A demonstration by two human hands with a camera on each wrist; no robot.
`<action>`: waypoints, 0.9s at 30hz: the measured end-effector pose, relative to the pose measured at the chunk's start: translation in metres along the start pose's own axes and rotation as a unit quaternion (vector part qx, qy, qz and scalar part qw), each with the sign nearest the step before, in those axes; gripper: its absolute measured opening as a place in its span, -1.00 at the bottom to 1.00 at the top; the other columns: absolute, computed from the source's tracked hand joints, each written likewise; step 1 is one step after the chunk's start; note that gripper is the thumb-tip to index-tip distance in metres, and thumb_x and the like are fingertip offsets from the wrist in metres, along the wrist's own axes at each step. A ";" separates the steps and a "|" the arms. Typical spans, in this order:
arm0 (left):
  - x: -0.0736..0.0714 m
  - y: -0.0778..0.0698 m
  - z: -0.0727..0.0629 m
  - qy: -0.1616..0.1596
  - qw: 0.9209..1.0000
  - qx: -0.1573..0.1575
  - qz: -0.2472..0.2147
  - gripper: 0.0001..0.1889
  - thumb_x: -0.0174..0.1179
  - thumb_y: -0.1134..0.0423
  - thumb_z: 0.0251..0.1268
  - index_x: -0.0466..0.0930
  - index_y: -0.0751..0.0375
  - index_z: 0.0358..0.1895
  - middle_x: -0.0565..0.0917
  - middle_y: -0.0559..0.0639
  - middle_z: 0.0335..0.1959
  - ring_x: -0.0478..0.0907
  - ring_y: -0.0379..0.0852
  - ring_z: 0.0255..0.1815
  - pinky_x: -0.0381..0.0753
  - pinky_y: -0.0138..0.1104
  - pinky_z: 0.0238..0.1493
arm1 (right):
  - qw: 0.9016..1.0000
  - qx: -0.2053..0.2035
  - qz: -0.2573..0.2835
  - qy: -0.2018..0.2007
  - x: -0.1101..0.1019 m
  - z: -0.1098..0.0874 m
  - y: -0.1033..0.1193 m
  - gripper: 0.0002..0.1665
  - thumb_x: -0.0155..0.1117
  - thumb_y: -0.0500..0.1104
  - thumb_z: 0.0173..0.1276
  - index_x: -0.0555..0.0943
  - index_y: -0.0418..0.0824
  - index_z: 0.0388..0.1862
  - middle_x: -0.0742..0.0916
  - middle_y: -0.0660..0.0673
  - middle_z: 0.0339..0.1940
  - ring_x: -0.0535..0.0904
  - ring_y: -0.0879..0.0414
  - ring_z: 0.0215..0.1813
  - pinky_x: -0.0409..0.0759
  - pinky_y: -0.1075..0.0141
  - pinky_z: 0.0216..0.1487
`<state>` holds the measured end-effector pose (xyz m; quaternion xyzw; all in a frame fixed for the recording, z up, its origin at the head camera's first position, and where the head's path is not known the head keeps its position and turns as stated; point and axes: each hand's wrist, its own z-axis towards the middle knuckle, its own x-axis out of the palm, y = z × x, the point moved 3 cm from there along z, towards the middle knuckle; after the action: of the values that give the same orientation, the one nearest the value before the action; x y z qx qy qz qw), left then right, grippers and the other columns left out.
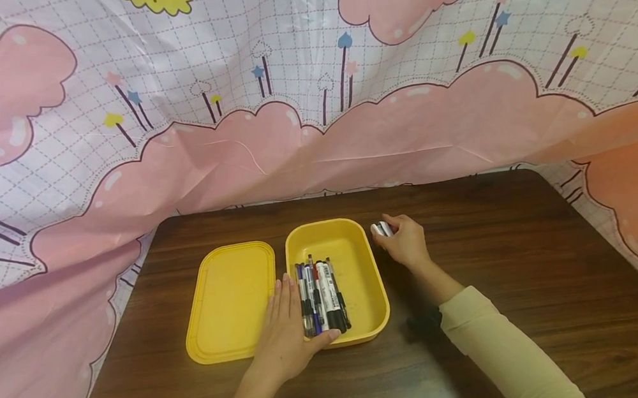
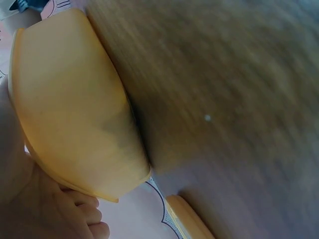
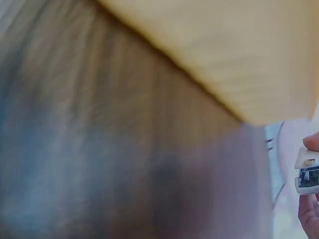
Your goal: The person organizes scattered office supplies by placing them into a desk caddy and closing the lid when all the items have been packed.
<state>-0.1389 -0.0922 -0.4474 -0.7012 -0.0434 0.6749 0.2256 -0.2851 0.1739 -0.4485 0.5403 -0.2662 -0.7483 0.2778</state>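
A yellow plastic box stands uncovered on the table with several pens and a white marker with a black cap in its left half. My left hand rests against the box's near left corner, fingers straight along the left rim and thumb over the near rim. Just right of the box's far right side, my right hand pinches a small white object with a dark band between thumb and fingers, above the table. Its exact kind is unclear.
The flat yellow lid lies left of the box on the dark wooden table. A patterned cloth with pink clouds hangs behind and around the table.
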 end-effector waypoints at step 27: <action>0.000 0.001 0.001 -0.002 1.000 0.002 0.002 0.24 -0.06 -0.58 0.05 -0.18 0.36 0.54 -0.23 0.28 0.59 -0.34 0.16 0.62 -0.13 0.02 0.59 | 0.993 -0.066 0.079 0.056 0.017 -0.009 0.101 -0.38 0.47 -0.12 0.14 0.59 -0.23 0.21 0.68 -0.23 0.02 0.70 -0.08 -0.07 0.74 0.20 -0.18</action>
<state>-0.1399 -0.0924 -0.4480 -0.6997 -0.0410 0.6767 0.2253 -0.2679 0.0899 -0.3912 0.5388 -0.2427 -0.7085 0.3856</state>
